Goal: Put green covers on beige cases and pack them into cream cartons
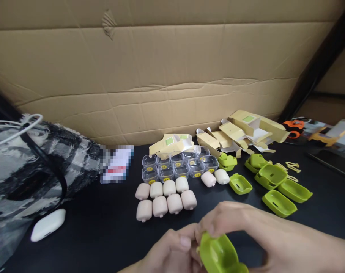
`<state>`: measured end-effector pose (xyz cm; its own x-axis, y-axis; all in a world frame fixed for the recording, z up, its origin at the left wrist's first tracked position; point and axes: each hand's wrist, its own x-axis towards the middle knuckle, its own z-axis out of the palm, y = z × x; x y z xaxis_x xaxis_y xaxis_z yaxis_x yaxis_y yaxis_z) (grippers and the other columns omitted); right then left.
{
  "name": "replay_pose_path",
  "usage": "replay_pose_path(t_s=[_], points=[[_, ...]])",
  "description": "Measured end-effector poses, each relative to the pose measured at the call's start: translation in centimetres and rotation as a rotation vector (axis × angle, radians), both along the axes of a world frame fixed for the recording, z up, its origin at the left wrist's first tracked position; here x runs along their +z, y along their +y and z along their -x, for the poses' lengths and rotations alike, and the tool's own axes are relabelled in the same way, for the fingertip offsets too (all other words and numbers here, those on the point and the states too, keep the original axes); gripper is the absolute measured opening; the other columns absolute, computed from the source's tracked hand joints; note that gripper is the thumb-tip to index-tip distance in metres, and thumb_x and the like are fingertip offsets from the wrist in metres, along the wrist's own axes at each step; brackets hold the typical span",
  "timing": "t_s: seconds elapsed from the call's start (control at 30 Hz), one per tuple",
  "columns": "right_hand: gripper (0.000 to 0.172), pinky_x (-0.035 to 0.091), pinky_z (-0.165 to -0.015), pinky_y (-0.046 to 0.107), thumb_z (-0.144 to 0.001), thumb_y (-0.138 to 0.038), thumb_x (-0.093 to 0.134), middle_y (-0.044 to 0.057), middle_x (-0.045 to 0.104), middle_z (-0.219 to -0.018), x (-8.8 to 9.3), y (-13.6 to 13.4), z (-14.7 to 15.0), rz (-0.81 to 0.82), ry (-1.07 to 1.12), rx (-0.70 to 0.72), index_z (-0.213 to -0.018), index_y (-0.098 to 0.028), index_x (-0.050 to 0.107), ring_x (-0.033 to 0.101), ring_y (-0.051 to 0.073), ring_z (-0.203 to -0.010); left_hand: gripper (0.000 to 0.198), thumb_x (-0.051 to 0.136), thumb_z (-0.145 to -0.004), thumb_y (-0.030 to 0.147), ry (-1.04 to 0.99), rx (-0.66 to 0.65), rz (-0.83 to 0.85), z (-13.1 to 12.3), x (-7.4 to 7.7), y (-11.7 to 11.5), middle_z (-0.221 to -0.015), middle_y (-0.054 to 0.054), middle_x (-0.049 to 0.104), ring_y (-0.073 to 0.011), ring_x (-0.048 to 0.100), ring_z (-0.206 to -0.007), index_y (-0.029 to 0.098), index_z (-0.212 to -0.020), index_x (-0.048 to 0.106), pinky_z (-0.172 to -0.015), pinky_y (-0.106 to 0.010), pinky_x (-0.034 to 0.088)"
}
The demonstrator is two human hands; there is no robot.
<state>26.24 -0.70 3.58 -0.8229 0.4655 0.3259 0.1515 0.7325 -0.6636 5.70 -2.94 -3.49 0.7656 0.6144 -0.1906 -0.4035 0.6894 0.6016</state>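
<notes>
Both my hands meet at the bottom centre over the black table [104,231]. My left hand [172,252] pinches the left rim of a lime-green silicone case [219,256] with thumb and fingers. My right hand [237,223] curls over the case's top edge from the right, fingers closed on it. The case's hollow inside faces up. Just beyond my hands lie two rows of pale pink rounded cases [165,201]. Behind those stands a group of small clear plastic boxes [178,167] with yellow stickers.
More green case halves [277,189] lie at the right, with folded yellow cardboard boxes [240,132] behind them. A patterned bag [27,167] and a white oval case [48,224] are at the left. A cardboard wall [161,76] closes the back.
</notes>
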Motion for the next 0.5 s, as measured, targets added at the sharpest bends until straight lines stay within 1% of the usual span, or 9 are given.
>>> replay_pose_path(t_s=[0.1, 0.17, 0.23, 0.27, 0.3, 0.37, 0.43, 0.47, 0.5], points=[[0.039, 0.053, -0.085, 0.027, -0.077, -0.008, 0.065, 0.01, 0.064, -0.115, 0.8, 0.3, 0.3, -0.207, -0.1, -0.042, -0.114, -0.021, 0.061, 0.064, 0.018, -0.098, 0.041, 0.066, -0.071, 0.052, -0.009, 0.087, -0.049, -0.2, 0.1, -0.4, -0.085, -0.001, 0.063, -0.0184, 0.061, -0.081, 0.023, -0.099, 0.06, -0.076, -0.029, 0.039], [0.043, 0.054, -0.082, 0.027, -0.075, -0.004, 0.062, 0.01, 0.063, -0.113, 1.1, 0.3, 0.6, -0.3, -0.176, -0.052, -0.115, -0.022, 0.063, 0.064, 0.018, -0.095, 0.052, 0.066, -0.07, 0.061, 0.058, 0.085, -0.109, -0.3, -0.2, -0.3, -0.082, -0.001, 0.065, -0.0222, 0.064, -0.083, 0.025, -0.106, 0.057, -0.075, -0.031, 0.041], [0.049, 0.053, -0.084, 0.027, -0.073, 0.0, 0.057, 0.008, 0.064, -0.111, 1.2, 0.3, 0.7, -0.29, -0.23, -0.013, -0.117, -0.022, 0.06, 0.063, 0.018, -0.096, 0.061, 0.071, -0.063, 0.066, 0.118, 0.058, -0.142, -0.5, -0.5, -0.1, -0.08, -0.002, 0.066, -0.0236, 0.065, -0.08, 0.024, -0.105, 0.059, -0.072, -0.032, 0.042], [0.051, 0.052, -0.086, 0.028, -0.072, 0.002, 0.054, 0.008, 0.064, -0.113, 1.2, 0.3, 0.7, -0.258, -0.244, 0.009, -0.118, -0.021, 0.059, 0.062, 0.018, -0.099, 0.061, 0.074, -0.059, 0.065, 0.131, 0.051, -0.145, -0.5, -0.6, 0.0, -0.08, -0.002, 0.067, -0.0231, 0.065, -0.077, 0.023, -0.101, 0.061, -0.071, -0.032, 0.042], [0.055, 0.051, -0.09, 0.028, -0.07, 0.004, 0.052, 0.007, 0.064, -0.115, 1.2, 0.3, 0.7, -0.212, -0.246, 0.027, -0.12, -0.019, 0.056, 0.061, 0.017, -0.103, 0.059, 0.076, -0.058, 0.064, 0.134, 0.053, -0.144, -0.5, -0.8, 0.2, -0.081, -0.002, 0.067, -0.0218, 0.064, -0.076, 0.023, -0.098, 0.062, -0.07, -0.031, 0.043], [0.061, 0.049, -0.093, 0.026, -0.067, 0.004, 0.05, 0.007, 0.063, -0.119, 1.1, 0.7, 0.4, -0.117, -0.214, 0.024, -0.124, -0.018, 0.051, 0.06, 0.016, -0.107, 0.054, 0.076, -0.062, 0.06, 0.145, 0.068, -0.118, -0.4, -0.9, 0.3, -0.082, -0.001, 0.066, -0.0177, 0.064, -0.073, 0.022, -0.098, 0.063, -0.07, -0.029, 0.044], [0.057, 0.05, -0.091, 0.027, -0.07, 0.0, 0.051, 0.007, 0.062, -0.119, 0.8, 1.6, 0.0, -0.109, -0.159, -0.085, -0.124, -0.018, 0.048, 0.06, 0.017, -0.106, 0.049, 0.076, -0.067, 0.053, 0.169, 0.079, -0.078, -0.2, -1.1, 0.3, -0.079, 0.0, 0.066, -0.0139, 0.064, -0.069, 0.021, -0.101, 0.063, -0.072, -0.026, 0.044], [0.048, 0.051, -0.089, 0.029, -0.074, -0.004, 0.052, 0.007, 0.063, -0.114, 0.5, 2.2, -0.3, -0.161, -0.149, -0.178, -0.12, -0.019, 0.05, 0.06, 0.018, -0.103, 0.048, 0.077, -0.067, 0.05, 0.183, 0.083, -0.073, -0.2, -1.1, 0.2, -0.077, 0.001, 0.067, -0.0132, 0.064, -0.068, 0.02, -0.102, 0.064, -0.072, -0.026, 0.044], [0.035, 0.051, -0.086, 0.033, -0.08, -0.009, 0.052, 0.007, 0.065, -0.107, 0.1, 3.0, -0.5, -0.257, -0.16, -0.29, -0.114, -0.02, 0.054, 0.061, 0.02, -0.098, 0.048, 0.079, -0.066, 0.047, 0.2, 0.084, -0.078, -0.2, -1.2, 0.1, -0.076, 0.001, 0.067, -0.0136, 0.064, -0.068, 0.019, -0.101, 0.064, -0.073, -0.026, 0.044]])
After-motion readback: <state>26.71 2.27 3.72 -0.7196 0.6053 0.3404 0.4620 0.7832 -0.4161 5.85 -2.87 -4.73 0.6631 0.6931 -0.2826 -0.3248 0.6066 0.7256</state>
